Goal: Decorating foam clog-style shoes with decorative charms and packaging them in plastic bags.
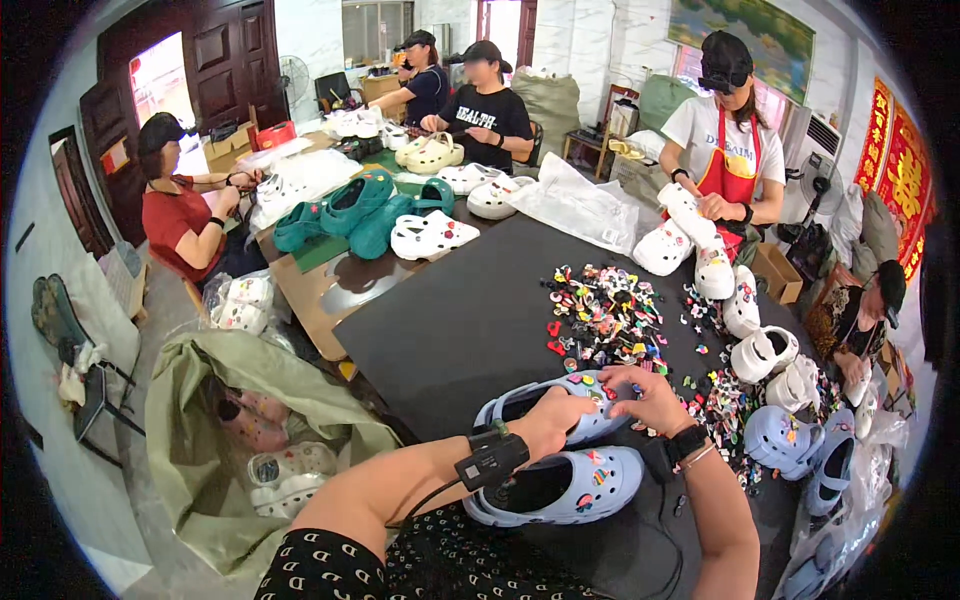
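A light blue clog [497, 410] with small charms on its top lies on the black table in front of me. My left hand [557, 418] is closed on its near side, the fingers partly hidden. At its toe, my right hand [648, 398] curls its thumb and fingers round the upper; whether a charm is pinched there I cannot tell. A second light blue clog [600, 485], with several colourful charms fixed on it, rests just nearer to me. Beyond my hands spreads a heap of loose colourful charms [605, 315].
More charms and decorated white clogs [765, 352] line the table's right side, with blue clogs [785, 440] nearer. Green clogs [360, 213] stand far left. An open green sack [180, 440] holding clogs is at my left. Several people work around the table, one in a red apron [725, 175].
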`<action>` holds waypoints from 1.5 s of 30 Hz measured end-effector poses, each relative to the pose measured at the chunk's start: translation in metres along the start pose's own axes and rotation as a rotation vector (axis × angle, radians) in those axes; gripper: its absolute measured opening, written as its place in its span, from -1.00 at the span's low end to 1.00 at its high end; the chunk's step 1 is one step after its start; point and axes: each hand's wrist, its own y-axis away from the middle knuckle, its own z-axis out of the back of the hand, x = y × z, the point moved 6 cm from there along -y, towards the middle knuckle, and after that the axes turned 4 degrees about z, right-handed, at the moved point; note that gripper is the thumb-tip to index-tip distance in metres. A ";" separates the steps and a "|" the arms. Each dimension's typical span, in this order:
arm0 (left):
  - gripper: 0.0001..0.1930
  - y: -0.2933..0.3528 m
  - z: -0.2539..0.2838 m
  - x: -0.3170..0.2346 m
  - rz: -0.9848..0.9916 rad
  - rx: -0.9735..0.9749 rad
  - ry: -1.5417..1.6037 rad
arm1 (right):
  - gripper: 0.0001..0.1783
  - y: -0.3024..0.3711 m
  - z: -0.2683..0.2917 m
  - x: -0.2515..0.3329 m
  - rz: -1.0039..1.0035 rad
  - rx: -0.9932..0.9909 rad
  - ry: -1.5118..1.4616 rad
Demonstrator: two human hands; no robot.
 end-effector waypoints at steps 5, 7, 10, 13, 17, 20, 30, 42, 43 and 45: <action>-0.66 0.008 -0.009 0.001 -0.020 0.111 -0.038 | -0.69 -0.005 0.004 0.008 -0.049 0.035 0.049; -0.64 0.012 -0.012 0.001 -0.012 0.122 -0.045 | -0.73 -0.004 0.006 0.004 -0.008 0.027 0.073; -0.60 0.017 -0.018 0.001 0.007 0.146 -0.062 | -0.78 -0.004 0.008 0.005 0.057 -0.006 0.113; -0.57 0.013 -0.015 0.003 0.010 0.179 -0.072 | -0.81 -0.001 0.007 0.002 0.101 -0.051 0.117; -0.57 0.008 -0.013 0.004 -0.012 0.190 -0.093 | -0.87 0.002 0.007 -0.001 0.020 -0.096 0.023; -0.56 0.012 -0.016 0.000 0.013 0.202 -0.114 | -0.91 0.003 0.007 -0.010 -0.047 -0.095 0.005; -0.53 0.008 -0.017 0.000 -0.005 0.235 -0.122 | -0.90 0.004 0.005 -0.026 -0.117 -0.117 -0.169; -0.57 0.007 -0.015 0.002 0.023 0.155 -0.129 | -0.90 0.002 0.003 -0.018 -0.318 -0.179 -0.196; -0.57 0.006 -0.013 0.003 0.022 0.157 -0.126 | -0.91 -0.001 0.003 -0.014 -0.315 -0.155 -0.142; -0.60 0.003 -0.010 0.001 -0.015 0.139 -0.180 | -0.92 -0.005 0.002 -0.011 -0.313 -0.130 -0.087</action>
